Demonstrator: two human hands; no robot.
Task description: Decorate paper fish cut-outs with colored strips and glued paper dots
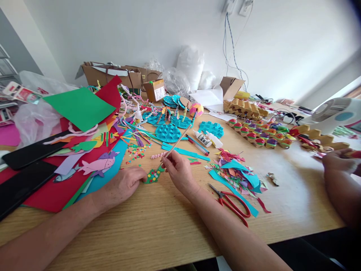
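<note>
A green paper cutout [153,176] dotted with red, yellow and white spots lies on the wooden table in front of me. My left hand [125,184] has its fingers closed at the cutout's left end. Pinched between the fingers of my right hand [179,171] is a thin wooden stick [179,140], slanting up to the right. Its lower end is by the cutout; whether they touch is hard to see. Small coloured paper dots [138,150] are scattered beyond my left hand. A pink twisted pipe cleaner [158,155] lies just past the cutout.
Red-handled scissors [232,205] and a heap of paper scraps [237,169] lie to the right. Glue bottles [202,138], pens [199,146] and blue egg-carton pieces [168,133] stand behind. Coloured sheets [45,188] cover the left. Another person's hand [340,160] is at far right.
</note>
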